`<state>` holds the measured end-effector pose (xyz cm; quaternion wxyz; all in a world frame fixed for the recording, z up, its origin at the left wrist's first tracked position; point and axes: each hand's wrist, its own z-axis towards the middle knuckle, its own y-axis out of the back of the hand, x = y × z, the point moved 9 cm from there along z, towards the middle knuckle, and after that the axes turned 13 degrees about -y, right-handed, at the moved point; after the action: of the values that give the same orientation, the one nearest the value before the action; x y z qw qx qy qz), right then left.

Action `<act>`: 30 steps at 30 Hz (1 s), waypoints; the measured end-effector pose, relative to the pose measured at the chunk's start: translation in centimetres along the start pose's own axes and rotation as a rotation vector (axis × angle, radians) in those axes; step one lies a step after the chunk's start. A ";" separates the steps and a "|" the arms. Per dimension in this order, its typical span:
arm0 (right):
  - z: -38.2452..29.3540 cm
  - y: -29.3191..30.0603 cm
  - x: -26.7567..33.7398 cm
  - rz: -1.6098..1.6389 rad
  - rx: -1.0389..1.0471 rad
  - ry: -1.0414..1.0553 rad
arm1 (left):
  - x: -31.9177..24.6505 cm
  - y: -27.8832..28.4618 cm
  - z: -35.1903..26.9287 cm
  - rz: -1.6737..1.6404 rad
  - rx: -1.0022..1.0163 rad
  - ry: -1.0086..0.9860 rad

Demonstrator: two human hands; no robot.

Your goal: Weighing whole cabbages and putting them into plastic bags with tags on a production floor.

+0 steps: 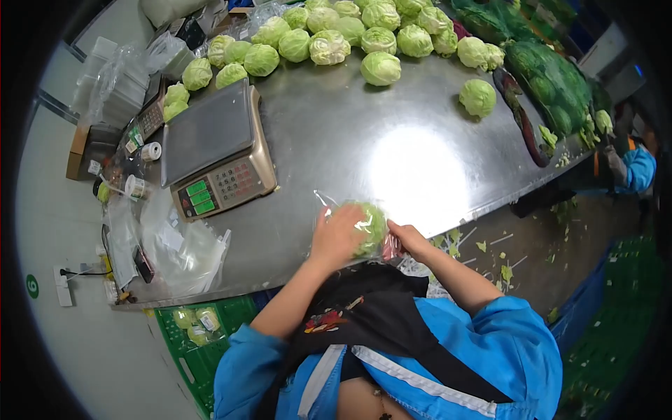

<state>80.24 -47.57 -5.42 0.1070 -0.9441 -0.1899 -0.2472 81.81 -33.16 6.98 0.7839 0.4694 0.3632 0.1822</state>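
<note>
A green cabbage [374, 226] lies in a clear plastic bag [326, 200] at the front edge of the steel table, close to my body. My left hand [338, 233] rests over the left side of the bagged cabbage, its palm and fingers spread on it; the fingertips are partly hidden by the film. At the right side, my right hand [407, 240] pinches the bag's film between thumb and fingers. A digital scale [210, 142] with an empty plate and lit green displays stands left of the bag, and flat clear bags [184, 252] lie below it.
Many cabbages [329, 47] line the table's [315, 131] back, with one [478, 98] nearer at right. Green net sacks [551, 84] fill the right end. Plastic trays [113, 84] and label rolls [151, 151] sit left. A green crate [184, 362] stands below; a co-worker's blue sleeve [638, 168] shows far right.
</note>
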 end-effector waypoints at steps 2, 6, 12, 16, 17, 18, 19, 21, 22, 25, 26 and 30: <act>-2.3 2.1 3.8 -0.261 -0.291 0.278 | 4.6 -1.9 -1.0 -0.170 -0.062 0.163; -6.2 -3.4 12.1 -0.769 -0.472 0.819 | 9.1 -4.5 -2.7 -0.505 -0.174 0.395; 7.1 -7.0 11.2 0.009 0.345 0.079 | 10.4 -3.6 -9.7 -1.247 -0.616 0.661; 0.9 -22.6 10.0 -0.451 0.692 0.392 | 11.0 3.1 -24.9 -1.287 -1.009 0.676; -2.6 -28.0 9.2 -0.348 0.928 0.217 | 10.4 5.0 -29.3 -1.518 -1.108 0.624; -2.6 -32.1 8.4 -0.410 0.943 0.183 | 9.3 3.9 -36.5 -1.739 -1.457 0.700; -1.9 -35.6 7.6 -0.474 0.954 0.150 | 8.3 7.3 -39.9 -1.767 -1.550 0.394; 6.1 -38.2 8.6 -0.549 0.381 0.440 | 8.0 8.9 -51.5 -1.381 -1.667 0.427; 10.1 -37.6 9.8 -0.493 0.163 0.520 | 7.9 9.0 -55.6 -1.362 -1.862 0.466; 14.1 -37.6 13.8 -0.568 -0.459 0.653 | 7.1 7.8 -67.4 -1.249 -2.245 0.540; 13.0 -39.5 14.5 -0.655 -0.577 0.687 | 6.7 6.2 -71.5 -1.171 -2.408 0.593; 11.1 -42.5 15.4 -0.927 -0.951 0.738 | 9.9 2.8 -81.5 -1.018 -2.425 0.926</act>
<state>79.90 -1.13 -2.53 -0.3698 -0.5683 -0.3920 -0.6218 28.26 23.63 -18.63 0.4862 -0.7789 0.3329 0.2147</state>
